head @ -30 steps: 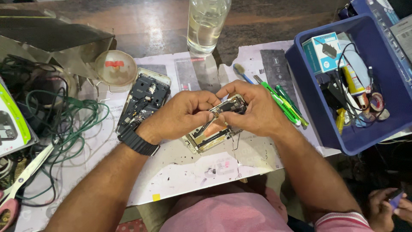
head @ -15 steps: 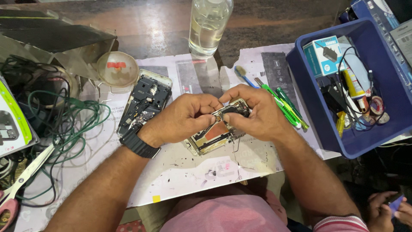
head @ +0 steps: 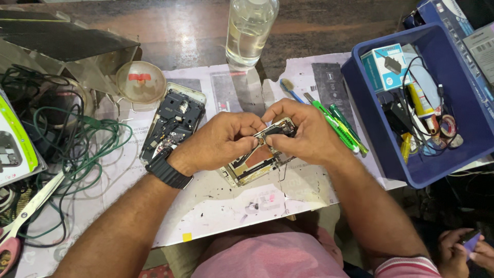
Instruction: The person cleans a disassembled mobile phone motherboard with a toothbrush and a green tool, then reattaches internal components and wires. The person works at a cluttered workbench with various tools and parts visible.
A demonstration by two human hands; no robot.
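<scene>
Hands, left hand (head: 221,141) and right hand (head: 303,136), grip opened phone (head: 257,159); blue bin (head: 375,139) holds cables.

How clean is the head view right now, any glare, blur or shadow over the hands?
Head view: sharp and evenly lit; left hand and right hand cast soft shadows on the opened metal phone frame; mild glare on the clear plastic bottle; edges bend slightly.

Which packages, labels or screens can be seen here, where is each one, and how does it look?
Small box: in the blue bin, upper left; teal and white, pictures a dark charger.
Round label: inside the clear bowl, above the opened phone; red.
Flat card: left edge of the table; white with green stripe.
Dark box: behind the bin; blue, white stickers.
</scene>
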